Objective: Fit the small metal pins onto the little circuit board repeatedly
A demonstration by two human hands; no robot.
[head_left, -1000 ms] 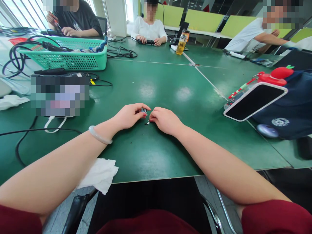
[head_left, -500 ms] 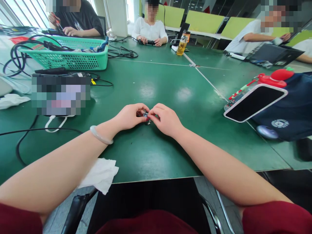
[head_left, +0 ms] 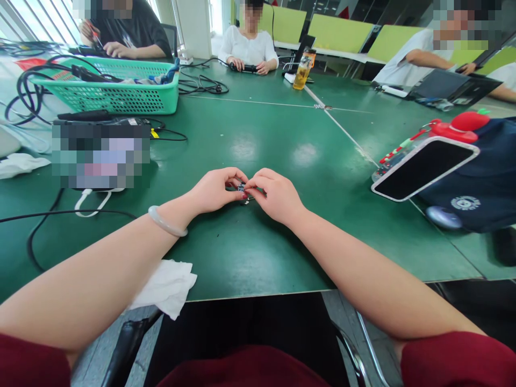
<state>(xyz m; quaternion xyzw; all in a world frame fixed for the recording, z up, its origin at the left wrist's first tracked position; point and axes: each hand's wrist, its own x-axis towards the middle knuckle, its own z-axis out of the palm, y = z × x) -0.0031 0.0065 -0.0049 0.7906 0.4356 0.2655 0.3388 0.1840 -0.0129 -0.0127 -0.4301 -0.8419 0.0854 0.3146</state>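
Between the fingertips of both hands is a small bluish-grey piece (head_left: 241, 187), too small and covered to name. My left hand (head_left: 215, 189) closes round its left side with thumb and fingers. From the right, my right hand (head_left: 278, 196) pinches at the same spot, thumb against forefinger; whether it grips the piece or something smaller is hidden. Just under the fingertips, tiny light bits (head_left: 246, 202) show against the green table (head_left: 250, 252). A pale bangle (head_left: 166, 223) circles my left wrist.
A blurred-out device (head_left: 100, 156) with cables and a green basket (head_left: 121, 94) stand at left. White tissue (head_left: 167, 287) overhangs the front edge. On the right, a phone (head_left: 425, 169) leans against a dark blue bag (head_left: 479, 177). Co-workers sit across the table beyond a bottle (head_left: 303, 72).
Both hands stay almost in place, with only slight finger movement at the small piece. The co-worker at the far right has shifted a hand slightly.
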